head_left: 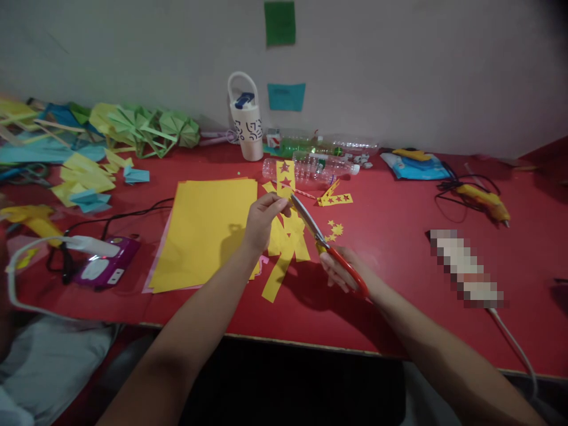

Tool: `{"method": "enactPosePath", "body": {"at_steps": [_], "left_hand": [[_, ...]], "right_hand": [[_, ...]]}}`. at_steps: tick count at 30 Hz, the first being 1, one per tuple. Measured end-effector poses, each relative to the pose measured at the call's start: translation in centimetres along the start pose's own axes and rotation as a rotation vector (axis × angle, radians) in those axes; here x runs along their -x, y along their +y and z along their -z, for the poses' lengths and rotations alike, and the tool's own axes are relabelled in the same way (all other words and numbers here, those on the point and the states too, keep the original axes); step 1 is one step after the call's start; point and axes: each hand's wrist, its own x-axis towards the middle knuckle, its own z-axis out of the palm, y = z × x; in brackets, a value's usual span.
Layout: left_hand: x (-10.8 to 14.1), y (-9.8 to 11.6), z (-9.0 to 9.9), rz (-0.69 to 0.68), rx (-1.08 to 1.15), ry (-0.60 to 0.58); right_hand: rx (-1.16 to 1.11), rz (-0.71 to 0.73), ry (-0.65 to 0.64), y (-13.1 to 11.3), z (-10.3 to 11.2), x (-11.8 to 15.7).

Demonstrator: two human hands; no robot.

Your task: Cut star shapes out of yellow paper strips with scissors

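Right hand (338,267) around scissors (348,267), inside front table edge (310,344), open tabletop (399,248) rightward, left hand (266,220) grip unclear

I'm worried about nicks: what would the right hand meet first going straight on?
With the red-handled scissors leading, the right hand would probably meet the left hand at its fingertips, though depth is unclear.

On the wall (377,59), a green paper (280,23) is fixed above a blue paper (286,97); below, a white cup (252,133) is placed beside plastic bottles (310,168). At the left, folded papers (142,127) are heaped, and a yellow glue gun (31,219) is seen near a purple power strip (104,269). At the right, a blue-and-white pack (415,167), a corded glue gun (483,202) and a pixelated object (465,266) are laid on the red table (399,236).
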Motion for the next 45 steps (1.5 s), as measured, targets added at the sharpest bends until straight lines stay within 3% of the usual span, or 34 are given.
{"method": "enactPosePath", "body": {"at_steps": [17, 45], "left_hand": [[-0.1, 0.5, 0.2, -0.017, -0.018, 0.02], [-1.0, 1.1, 1.6, 0.026, -0.039, -0.121]], "right_hand": [[0.009, -0.037, -0.077, 0.6, 0.4, -0.3], [0.036, -0.032, -0.125, -0.3, 0.7, -0.1]]}}
